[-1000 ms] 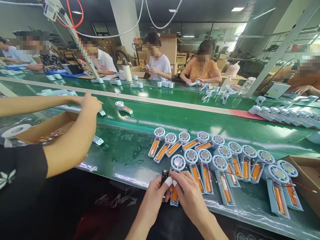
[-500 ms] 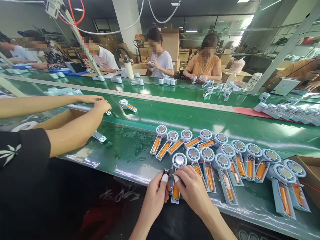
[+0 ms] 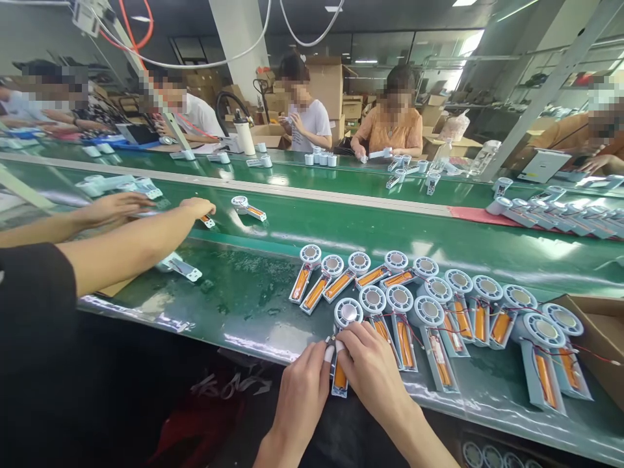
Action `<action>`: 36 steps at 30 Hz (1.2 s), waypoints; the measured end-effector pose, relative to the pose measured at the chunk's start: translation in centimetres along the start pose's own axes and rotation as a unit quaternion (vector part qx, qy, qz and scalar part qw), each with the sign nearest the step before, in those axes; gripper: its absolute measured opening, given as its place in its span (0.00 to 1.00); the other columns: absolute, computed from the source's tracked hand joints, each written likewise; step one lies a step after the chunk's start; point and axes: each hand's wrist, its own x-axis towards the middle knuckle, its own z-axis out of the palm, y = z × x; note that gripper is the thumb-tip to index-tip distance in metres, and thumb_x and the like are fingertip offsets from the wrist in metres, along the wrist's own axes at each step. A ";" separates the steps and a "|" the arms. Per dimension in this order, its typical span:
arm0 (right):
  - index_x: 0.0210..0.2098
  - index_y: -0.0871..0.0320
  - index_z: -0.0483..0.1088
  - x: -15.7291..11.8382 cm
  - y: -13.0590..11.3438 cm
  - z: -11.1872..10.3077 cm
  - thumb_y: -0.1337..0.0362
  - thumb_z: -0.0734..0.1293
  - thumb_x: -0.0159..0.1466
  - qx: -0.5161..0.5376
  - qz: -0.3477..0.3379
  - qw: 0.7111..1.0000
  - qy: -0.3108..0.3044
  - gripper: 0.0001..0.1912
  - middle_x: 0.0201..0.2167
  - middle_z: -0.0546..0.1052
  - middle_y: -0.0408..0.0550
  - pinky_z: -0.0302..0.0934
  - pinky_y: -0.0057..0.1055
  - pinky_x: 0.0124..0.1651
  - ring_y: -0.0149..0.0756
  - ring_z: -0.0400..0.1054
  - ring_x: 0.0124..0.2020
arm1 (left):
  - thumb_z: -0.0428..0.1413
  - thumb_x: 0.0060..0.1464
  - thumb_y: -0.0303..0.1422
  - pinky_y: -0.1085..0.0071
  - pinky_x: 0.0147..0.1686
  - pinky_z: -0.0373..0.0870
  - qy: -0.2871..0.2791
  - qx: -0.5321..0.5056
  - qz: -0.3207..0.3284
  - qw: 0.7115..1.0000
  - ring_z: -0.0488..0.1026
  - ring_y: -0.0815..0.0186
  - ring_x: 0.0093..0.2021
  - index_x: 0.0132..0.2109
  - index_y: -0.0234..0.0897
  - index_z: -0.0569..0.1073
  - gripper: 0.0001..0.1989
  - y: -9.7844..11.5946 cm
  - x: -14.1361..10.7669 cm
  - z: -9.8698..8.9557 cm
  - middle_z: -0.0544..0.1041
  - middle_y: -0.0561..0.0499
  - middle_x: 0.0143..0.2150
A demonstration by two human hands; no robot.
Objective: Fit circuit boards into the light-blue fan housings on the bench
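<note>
My left hand (image 3: pixel 303 385) pinches a small dark circuit board (image 3: pixel 330 340), mostly hidden by white-covered fingertips. Fingers of my right hand (image 3: pixel 373 364) are closed against it from the other side, on what looks like a thin wire's plug, too small to make out well. Under both hands lies an opened light-blue handheld fan (image 3: pixel 348 313), its round head towards the belt and an orange battery (image 3: pixel 340 377) in its handle. More such half-open fans (image 3: pixel 400 300) with red wires lie to the right of my hands.
A green conveyor belt (image 3: pixel 312 218) runs across beyond the bench (image 3: pixel 244 296). At the left, a co-worker's arms (image 3: pixel 131 250) reach over the belt near several fans. A cardboard box (image 3: pixel 597 325) stands at the right edge. Other people sit along the far side.
My left hand has brought the circuit board up against my right fingertips. The co-worker's hands at the left have moved apart, one further left. The view has shifted slightly.
</note>
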 end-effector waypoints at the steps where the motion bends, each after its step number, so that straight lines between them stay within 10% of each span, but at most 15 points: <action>1: 0.37 0.57 0.70 0.1 0.0 -0.1 0.74 0.61 0.69 0.009 0.004 1.000 -0.009 0.09 0.34 0.74 0.47 0.61 0.35 0.35 0.41 0.67 0.34 | 0.43 0.67 0.30 0.68 0.32 0.70 -0.001 0.008 0.013 1.000 0.78 0.58 0.34 0.45 0.39 0.73 0.13 -0.1 0.1 -0.2 0.78 0.47 0.35; 10: 0.54 0.53 0.71 0.7 1.9 -1.7 0.72 0.60 0.71 0.139 -0.008 0.985 -0.103 0.16 0.43 0.75 0.49 0.68 0.34 0.45 0.38 0.72 0.42 | 0.43 0.70 0.35 0.72 0.33 0.65 -0.111 -0.112 0.006 0.987 0.73 0.63 0.32 0.34 0.41 0.70 0.16 -0.2 1.9 -2.6 0.75 0.51 0.32; 15: 0.48 0.54 0.75 0.6 2.0 -1.5 0.72 0.59 0.72 0.149 -0.025 0.984 -0.091 0.15 0.40 0.76 0.49 0.69 0.34 0.44 0.38 0.72 0.41 | 0.44 0.70 0.37 0.72 0.34 0.63 -0.156 -0.122 -0.007 0.980 0.72 0.62 0.33 0.35 0.41 0.72 0.16 -0.1 2.3 -3.1 0.76 0.51 0.33; 25: 0.51 0.53 0.72 -1.4 2.7 -4.2 0.64 0.60 0.72 0.089 0.147 0.985 0.024 0.12 0.39 0.81 0.49 0.69 0.31 0.31 0.41 0.77 0.35 | 0.45 0.66 0.40 0.66 0.38 0.68 -0.075 -0.134 -0.120 0.981 0.76 0.56 0.36 0.45 0.40 0.76 0.17 0.6 1.1 -1.3 0.80 0.46 0.35; 31: 0.49 0.55 0.73 -2.5 2.1 -3.3 0.70 0.59 0.69 -0.048 0.075 0.994 -0.066 0.15 0.39 0.81 0.51 0.67 0.33 0.28 0.43 0.78 0.33 | 0.46 0.65 0.44 0.64 0.39 0.71 -0.061 -0.148 -0.160 0.974 0.76 0.56 0.33 0.53 0.40 0.74 0.19 0.2 0.9 -1.8 0.81 0.48 0.33; 36: 0.49 0.55 0.74 -1.2 2.3 -3.8 0.69 0.56 0.73 0.005 0.021 1.000 -0.020 0.16 0.39 0.81 0.52 0.70 0.34 0.36 0.42 0.77 0.37 | 0.47 0.66 0.43 0.68 0.34 0.71 -0.087 -0.171 -0.137 0.972 0.75 0.59 0.32 0.53 0.41 0.75 0.18 -0.3 1.1 -2.6 0.81 0.49 0.33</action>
